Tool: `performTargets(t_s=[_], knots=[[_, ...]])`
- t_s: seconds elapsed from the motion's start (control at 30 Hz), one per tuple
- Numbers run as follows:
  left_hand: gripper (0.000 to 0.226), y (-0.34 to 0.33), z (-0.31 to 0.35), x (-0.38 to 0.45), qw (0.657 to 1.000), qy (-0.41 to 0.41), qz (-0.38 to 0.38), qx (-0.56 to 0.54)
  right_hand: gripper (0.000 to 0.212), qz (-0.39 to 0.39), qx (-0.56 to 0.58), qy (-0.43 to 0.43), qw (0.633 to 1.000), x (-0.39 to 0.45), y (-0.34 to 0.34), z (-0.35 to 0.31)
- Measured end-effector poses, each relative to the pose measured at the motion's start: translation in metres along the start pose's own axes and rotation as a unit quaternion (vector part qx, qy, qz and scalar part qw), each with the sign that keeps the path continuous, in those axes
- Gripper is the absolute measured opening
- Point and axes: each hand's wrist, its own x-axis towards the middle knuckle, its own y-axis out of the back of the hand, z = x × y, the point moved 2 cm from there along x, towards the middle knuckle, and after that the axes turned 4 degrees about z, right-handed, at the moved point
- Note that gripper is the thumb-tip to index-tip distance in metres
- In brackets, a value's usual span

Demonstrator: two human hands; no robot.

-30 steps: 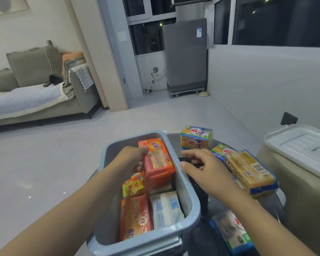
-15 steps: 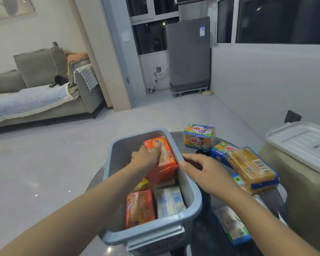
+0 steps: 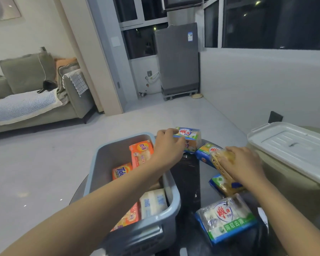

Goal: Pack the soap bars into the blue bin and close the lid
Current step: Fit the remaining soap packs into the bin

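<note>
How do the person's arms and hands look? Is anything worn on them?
Both forearms are bare right to the frame's edge: no sleeve shows. The left hand and the right hand carry no glove, and no ring, watch or bracelet shows. No markings are visible on either arm.

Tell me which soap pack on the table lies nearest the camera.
The green-and-blue soap pack right of the blue bin; neither hand touches it.

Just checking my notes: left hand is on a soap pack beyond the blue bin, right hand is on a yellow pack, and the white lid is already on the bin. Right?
Not quite. The head view shows the blue bin open; the white lid lies to the right, off it. The left hand and right hand are as you said.
</note>
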Motion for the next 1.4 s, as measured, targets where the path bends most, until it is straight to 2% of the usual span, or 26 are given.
performTargets(t_s=[0.1, 0.2, 0.33, 0.47, 0.57, 0.67, 0.77, 0.87, 1.0, 1.1, 1.23, 1.4], knots=[[0.042, -0.020, 0.011, 0.027, 0.998, 0.010, -0.045, 0.034, 0.059, -0.039, -0.010, -0.016, 0.999, 0.008, -0.009, 0.006], [0.042, -0.038, 0.015, 0.059, 0.990, -0.020, -0.098, 0.098, 0.060, -0.064, 0.009, -0.027, 0.998, 0.016, -0.015, 0.005], [0.048, -0.059, 0.013, 0.099, 0.953, -0.059, -0.193, 0.228, 0.053, -0.055, -0.004, -0.021, 0.998, 0.026, -0.021, -0.001], [0.062, -0.076, 0.005, 0.136, 0.915, -0.077, -0.257, 0.300, 0.046, -0.034, 0.002, 0.014, 0.999, 0.035, -0.029, -0.006], [0.075, -0.085, -0.004, 0.157, 0.886, -0.092, -0.285, 0.355, 0.053, -0.045, 0.021, 0.036, 0.998, 0.044, -0.033, -0.003], [0.080, -0.092, -0.011, 0.174, 0.874, -0.087, -0.307, 0.368, 0.066, -0.059, 0.058, 0.032, 0.996, 0.048, -0.034, 0.005], [0.089, -0.096, -0.016, 0.185, 0.859, -0.091, -0.316, 0.392, 0.066, -0.044, 0.029, 0.056, 0.997, 0.047, -0.040, 0.006], [0.095, -0.101, -0.022, 0.185, 0.842, -0.131, -0.304, 0.426, 0.067, -0.037, 0.012, 0.066, 0.997, 0.048, -0.042, 0.006], [0.091, -0.097, -0.026, 0.185, 0.874, -0.142, -0.274, 0.376, 0.079, -0.068, 0.000, 0.056, 0.996, 0.045, -0.041, 0.011], [0.089, -0.083, -0.021, 0.179, 0.897, -0.139, -0.259, 0.331, 0.075, -0.045, 0.002, 0.041, 0.998, 0.042, -0.039, 0.009], [0.085, -0.047, -0.003, 0.163, 0.919, -0.151, -0.227, 0.285, 0.065, -0.040, 0.104, 0.004, 0.994, 0.036, -0.024, 0.006], [0.081, 0.024, 0.026, 0.126, 0.933, -0.180, -0.207, 0.233, 0.065, 0.000, 0.229, -0.010, 0.973, 0.020, 0.010, -0.004]])
